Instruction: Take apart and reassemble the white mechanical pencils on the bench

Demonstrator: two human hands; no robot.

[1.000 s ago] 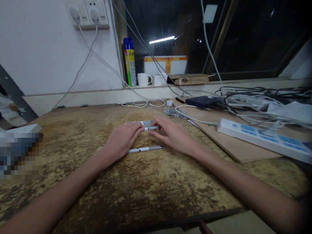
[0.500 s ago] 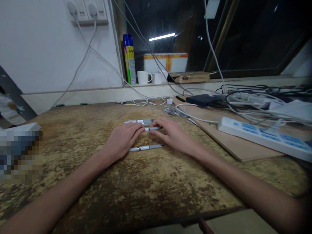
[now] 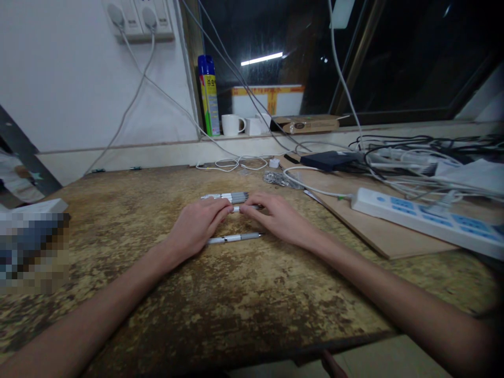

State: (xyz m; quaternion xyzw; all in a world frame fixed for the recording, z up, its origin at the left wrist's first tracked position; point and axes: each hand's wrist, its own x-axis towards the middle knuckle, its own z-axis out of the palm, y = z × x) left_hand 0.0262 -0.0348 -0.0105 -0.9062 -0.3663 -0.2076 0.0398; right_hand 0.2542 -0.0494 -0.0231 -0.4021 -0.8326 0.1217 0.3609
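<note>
Between my hands is a white and grey pen (image 3: 236, 209), lying crosswise, its two ends partly covered by fingers. My left hand (image 3: 199, 220) is closed on its left part, and my right hand (image 3: 273, 215) has its fingertips closed on the grey right part. Just behind them several similar pens (image 3: 236, 197) lie side by side on the worn wooden table (image 3: 252, 299). Nearer to me another white and grey pen (image 3: 236, 238) lies on the table, its left end hidden by my left hand.
A white power strip (image 3: 425, 220) rests on a brown board (image 3: 378, 239) at the right, with tangled cables behind. A plastic bag (image 3: 281, 179) and white cable lie at the back. The sill holds a spray can (image 3: 209, 100), a mug (image 3: 232, 125) and a flat carton (image 3: 313, 125).
The right-hand fingertips have moved slightly left and closed onto the pen, uncovering the right ends of the pens behind. My left hand has hardly moved.
</note>
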